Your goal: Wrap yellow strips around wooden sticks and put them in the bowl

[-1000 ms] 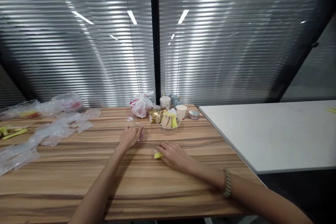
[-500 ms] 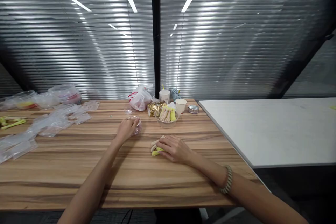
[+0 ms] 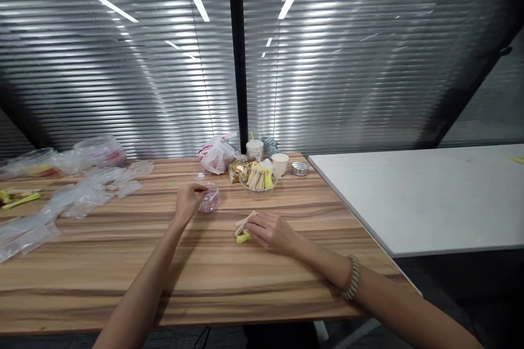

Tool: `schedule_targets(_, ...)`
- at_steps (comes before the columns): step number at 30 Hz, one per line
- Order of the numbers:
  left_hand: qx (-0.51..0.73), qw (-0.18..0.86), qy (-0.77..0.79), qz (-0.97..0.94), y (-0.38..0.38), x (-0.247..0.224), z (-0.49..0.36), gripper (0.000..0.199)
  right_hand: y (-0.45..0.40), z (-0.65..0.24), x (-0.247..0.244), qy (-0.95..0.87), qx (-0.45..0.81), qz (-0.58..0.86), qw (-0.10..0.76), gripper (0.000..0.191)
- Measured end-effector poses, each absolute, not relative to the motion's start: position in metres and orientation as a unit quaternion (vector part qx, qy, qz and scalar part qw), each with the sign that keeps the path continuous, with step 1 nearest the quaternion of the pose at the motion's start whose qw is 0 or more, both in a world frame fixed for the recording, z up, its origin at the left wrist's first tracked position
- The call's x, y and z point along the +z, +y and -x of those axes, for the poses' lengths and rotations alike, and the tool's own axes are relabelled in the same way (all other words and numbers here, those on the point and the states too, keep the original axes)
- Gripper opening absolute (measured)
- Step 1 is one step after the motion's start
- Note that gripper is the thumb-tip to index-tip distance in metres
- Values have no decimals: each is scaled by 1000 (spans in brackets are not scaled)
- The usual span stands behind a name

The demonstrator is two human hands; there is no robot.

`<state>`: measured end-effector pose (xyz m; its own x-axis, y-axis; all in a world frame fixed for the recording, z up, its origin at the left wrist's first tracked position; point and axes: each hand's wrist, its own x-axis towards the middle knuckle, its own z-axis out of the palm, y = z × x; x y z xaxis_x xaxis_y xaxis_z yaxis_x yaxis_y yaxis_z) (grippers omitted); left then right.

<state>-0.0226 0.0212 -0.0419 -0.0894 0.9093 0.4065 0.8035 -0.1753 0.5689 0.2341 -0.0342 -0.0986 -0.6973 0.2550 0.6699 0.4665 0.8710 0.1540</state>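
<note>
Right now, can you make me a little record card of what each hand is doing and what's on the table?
Left hand: touching a small clear cup with pink bits inside
Right hand: on wooden sticks with yellow ends
Nearby: glass bowl of more sticks
Also there: gold foil packet, white plastic bag, paper cup, round metal tin, clear plastic bags
Surface: wooden table

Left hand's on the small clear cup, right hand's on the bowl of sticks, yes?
Not quite. The head view shows the right hand on a small bunch of yellow-tipped sticks lying on the wooden table, not on the bowl, which sits farther away. The left hand is on the small clear cup, as you said.
</note>
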Motion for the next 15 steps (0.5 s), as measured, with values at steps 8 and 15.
schedule_targets(8,381,15,586,-715,28,-49,31,16,-33,-233,-103,-906,-154,209,333,15)
schedule_targets(15,361,-21,595,-718,26,-49,29,29,-34,-232,-104,-905,-145,214,337,16)
